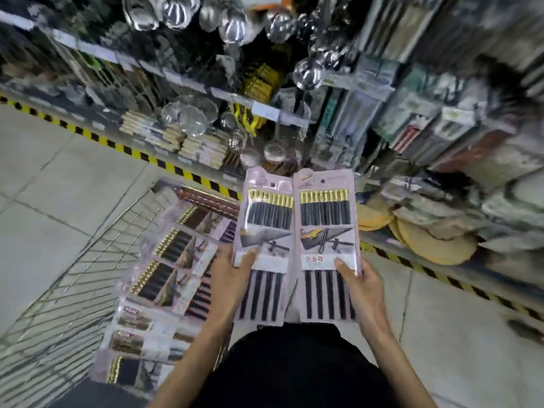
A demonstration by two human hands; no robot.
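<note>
I hold two pink packs of black chopsticks with gold tops side by side in front of me. My left hand (232, 269) grips the left pack (266, 219) at its left edge, thumb on the front. My right hand (360, 285) grips the right pack (325, 213) at its lower right edge, thumb across the front. Both packs stand upright, edges nearly touching.
A wire shopping cart (88, 278) at lower left holds several more chopstick packs (164, 278). Shop shelves (265, 110) with steel ladles, strainers and packaged utensils fill the upper view. Yellow round mats (424, 240) lie on the low right shelf. Black-and-yellow tape edges the floor.
</note>
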